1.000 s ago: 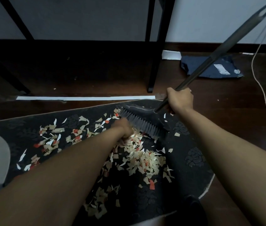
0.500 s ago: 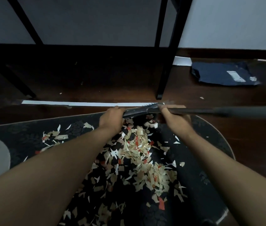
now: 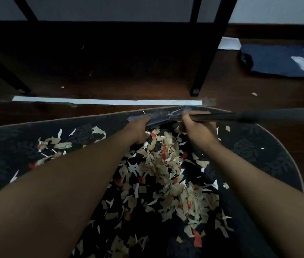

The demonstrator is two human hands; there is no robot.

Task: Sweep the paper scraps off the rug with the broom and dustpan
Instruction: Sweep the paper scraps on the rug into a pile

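Since a second ago you've swung the broom (image 3: pixel 222 117) right down, from handle angled high toward the wall to lying almost flat along the far edge of the rug (image 3: pixel 259 148), handle running off to your right. Your right hand (image 3: pixel 196 127) is curled round the handle just where it meets the brush head, a firm grasp. Your left hand (image 3: pixel 138 130) is wrapped over the bristle end of the head, fingers folded onto it, though the blur there makes it hard to say exactly how they sit. Both hands are close together at the rug's far rim. Just below them, the paper scraps (image 3: pixel 168 172) lie in a thick heap of cream, white and red bits running down the middle of the dark patterned rug between your forearms, with a thinner scatter off to the left under your left arm. Beyond the rug, a white strip (image 3: pixel 91 101) lies along the wooden floor (image 3: pixel 129 79), black furniture legs (image 3: pixel 205 58) stand behind it, and a dark blue bag (image 3: pixel 277 62) sits at the far right by the wall.
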